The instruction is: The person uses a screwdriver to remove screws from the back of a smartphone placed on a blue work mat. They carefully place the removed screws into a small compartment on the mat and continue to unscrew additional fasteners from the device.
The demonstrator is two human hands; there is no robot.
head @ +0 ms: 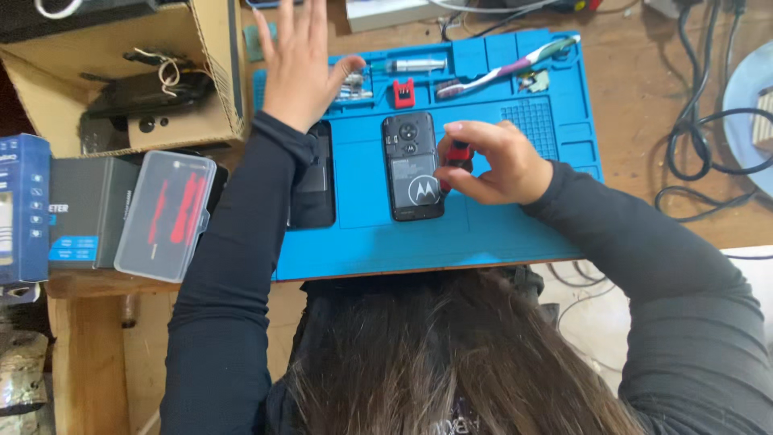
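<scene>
Long brown hair (451,354) fills the near edge, above a blue silicone repair mat (515,234). Right hand (495,161), fingers pinched shut on a small red-handled tool (457,155), touches the 3 o'clock edge of a glossy black smartphone (413,165), long axis 12-to-6. Left hand (298,64), spread open and empty, hovers at 10 o'clock beside metal tweezers (352,84)
</scene>
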